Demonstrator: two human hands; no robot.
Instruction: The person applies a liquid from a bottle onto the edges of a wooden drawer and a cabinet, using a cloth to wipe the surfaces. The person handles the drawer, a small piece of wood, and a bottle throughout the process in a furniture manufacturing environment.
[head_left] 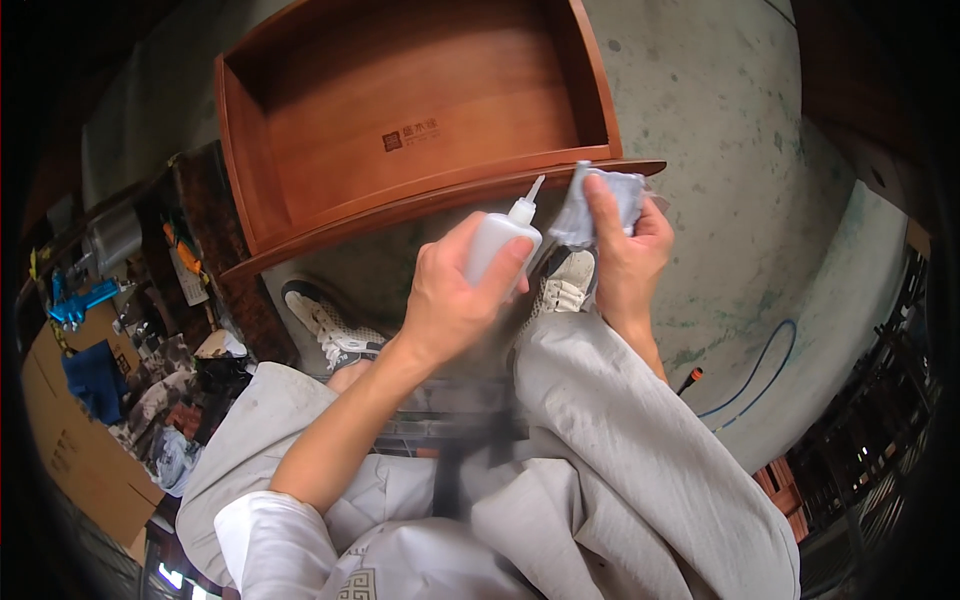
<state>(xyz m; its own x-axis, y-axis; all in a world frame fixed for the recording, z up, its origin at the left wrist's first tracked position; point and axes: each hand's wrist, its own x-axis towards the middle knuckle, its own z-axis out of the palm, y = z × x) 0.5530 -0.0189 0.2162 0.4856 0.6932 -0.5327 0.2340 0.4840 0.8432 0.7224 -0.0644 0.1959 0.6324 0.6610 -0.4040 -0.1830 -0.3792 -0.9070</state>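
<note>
My left hand [455, 285] is wrapped round a white squeeze bottle [496, 245], its thin nozzle pointing up and away from me. Beside it, my right hand [630, 245] pinches a folded grey-white cloth [622, 200] between thumb and fingers. A reddish-brown wooden drawer [350, 190] lies just beyond both hands, open side up, with its front panel toward me. The nozzle tip and the cloth come close to the right end of that panel in the picture; whether either touches it I cannot tell.
At the left stand a cluttered bench with a blue tool [85, 303], an orange-handled tool [183, 250], rags and a cardboard sheet [75, 440]. My shoes [335, 325] are on the concrete floor below the drawer. A blue hose [765, 375] curves across the floor at right.
</note>
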